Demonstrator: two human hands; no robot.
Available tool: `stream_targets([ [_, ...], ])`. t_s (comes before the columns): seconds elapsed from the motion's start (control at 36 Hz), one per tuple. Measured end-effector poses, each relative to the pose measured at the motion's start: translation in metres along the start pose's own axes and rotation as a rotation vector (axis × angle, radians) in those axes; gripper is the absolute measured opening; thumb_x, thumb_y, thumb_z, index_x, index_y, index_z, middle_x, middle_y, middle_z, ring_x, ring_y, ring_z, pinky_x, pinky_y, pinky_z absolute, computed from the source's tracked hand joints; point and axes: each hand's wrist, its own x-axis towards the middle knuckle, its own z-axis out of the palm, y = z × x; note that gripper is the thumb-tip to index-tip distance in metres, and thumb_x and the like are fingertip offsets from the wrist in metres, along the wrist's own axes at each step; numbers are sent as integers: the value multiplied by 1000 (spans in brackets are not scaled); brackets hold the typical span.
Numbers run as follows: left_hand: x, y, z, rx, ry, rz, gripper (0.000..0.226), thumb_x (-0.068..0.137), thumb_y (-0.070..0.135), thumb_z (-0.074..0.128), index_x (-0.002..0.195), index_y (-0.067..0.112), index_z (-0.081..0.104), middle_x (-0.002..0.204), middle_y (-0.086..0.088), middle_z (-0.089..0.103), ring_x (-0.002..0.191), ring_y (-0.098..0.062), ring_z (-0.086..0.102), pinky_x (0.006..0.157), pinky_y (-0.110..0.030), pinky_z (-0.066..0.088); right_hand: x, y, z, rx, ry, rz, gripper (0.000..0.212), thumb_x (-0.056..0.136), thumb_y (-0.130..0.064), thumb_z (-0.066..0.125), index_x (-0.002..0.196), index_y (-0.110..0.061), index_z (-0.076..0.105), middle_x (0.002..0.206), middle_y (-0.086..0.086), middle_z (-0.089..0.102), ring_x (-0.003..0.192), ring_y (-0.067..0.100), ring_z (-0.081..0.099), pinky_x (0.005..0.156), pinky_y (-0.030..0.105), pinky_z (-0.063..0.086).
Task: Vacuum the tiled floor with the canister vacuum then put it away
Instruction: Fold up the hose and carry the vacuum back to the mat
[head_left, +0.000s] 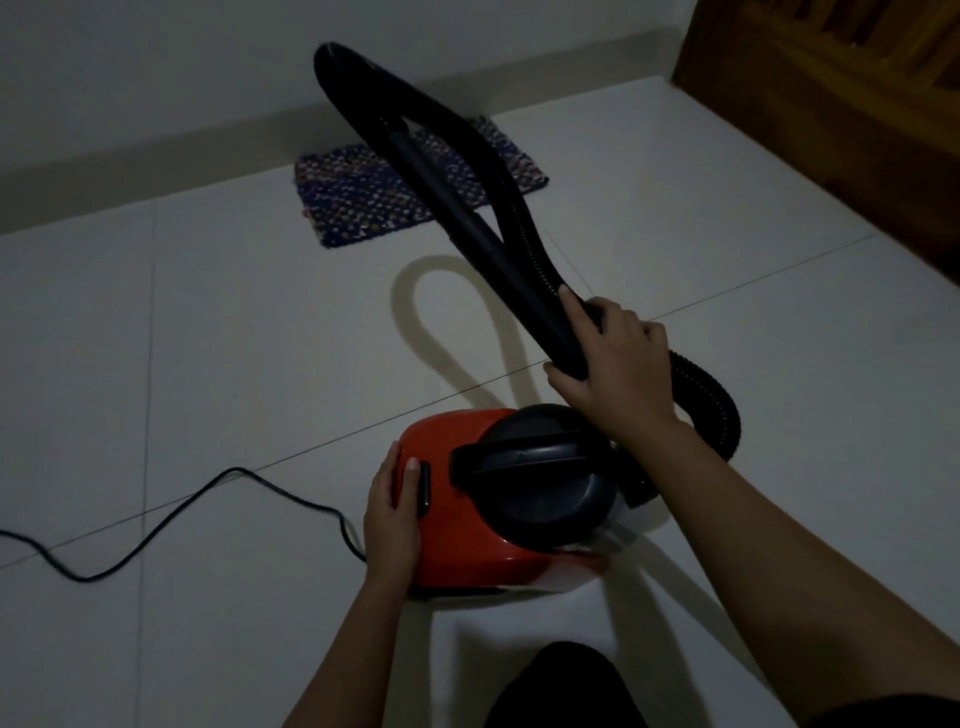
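A red canister vacuum (467, 540) with a black round lid and carry handle (524, 457) stands on the pale tiled floor (234, 338) in the lower middle. My left hand (392, 512) rests on its left end, thumb by a black switch (425, 488). My right hand (608, 364) grips the black wand (441, 176), which is folded against the ribbed hose (711, 400) in a loop rising toward the wall. The hose curves down into the canister's right side.
A black power cord (208, 488) snakes across the tiles from the vacuum to the left edge. A small blue woven mat (353, 202) lies by the wall skirting. A wooden door or panel (857, 114) fills the upper right. My dark-clothed knee (561, 691) is at the bottom.
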Motion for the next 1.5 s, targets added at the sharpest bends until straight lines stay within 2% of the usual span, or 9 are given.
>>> stream_targets([
  [0.42,-3,3,1,-10,10,-26,50,94,47,44,142,34,38,146,-1,44,131,-24,44,108,-50,39,-2,0,0,8,-16,-19,74,74,-50,43,140,-16,45,116,15,61,95,29,62,81,39,44],
  [0.64,-7,17,-3,17,-14,-63,50,96,37,47,143,23,41,144,-4,46,130,-25,44,97,-33,38,1,9,-13,17,-32,-37,80,80,-42,63,149,-20,27,134,16,49,115,30,51,95,43,34],
  [0.75,3,36,-10,130,-72,-120,48,95,28,52,140,13,43,143,-13,47,129,-30,46,104,-41,38,2,20,-30,40,-52,7,82,84,-40,60,151,-23,16,141,14,40,123,29,44,98,42,30],
  [0.92,-17,98,10,211,-66,149,41,97,29,49,135,15,50,141,-5,51,129,-19,46,101,-25,32,-3,32,-60,86,-113,22,79,90,-38,54,152,-22,8,146,13,32,125,30,40,99,44,31],
  [1.03,-47,122,32,385,-330,339,44,92,42,53,134,26,52,133,6,55,122,-8,47,99,-21,33,-14,39,-80,145,-144,-10,77,91,-37,53,152,-24,6,143,11,32,122,28,43,99,43,33],
  [1.11,-54,115,39,647,-497,425,53,92,51,49,138,26,48,139,5,52,130,-14,45,108,-27,33,-23,45,-99,259,-162,-11,75,91,-33,55,151,-30,8,137,8,35,117,25,47,99,41,32],
  [1.22,-55,108,38,854,-499,541,58,89,60,37,135,28,50,134,2,57,123,-18,50,107,-37,37,-35,54,-116,448,-123,43,76,88,-26,61,149,-35,17,120,6,46,101,27,55,95,40,45],
  [1.33,-57,102,43,890,-465,596,72,80,70,21,132,31,52,130,3,58,120,-18,50,106,-36,36,-35,65,-116,518,-138,100,76,84,-24,64,147,-35,24,116,10,52,105,28,56,95,42,47],
  [1.5,-54,106,47,901,-492,579,41,95,47,43,127,26,58,131,3,58,121,-14,50,105,-28,33,-17,63,-102,606,-156,95,68,76,-22,61,139,-34,39,111,9,61,102,27,60,89,42,51],
])
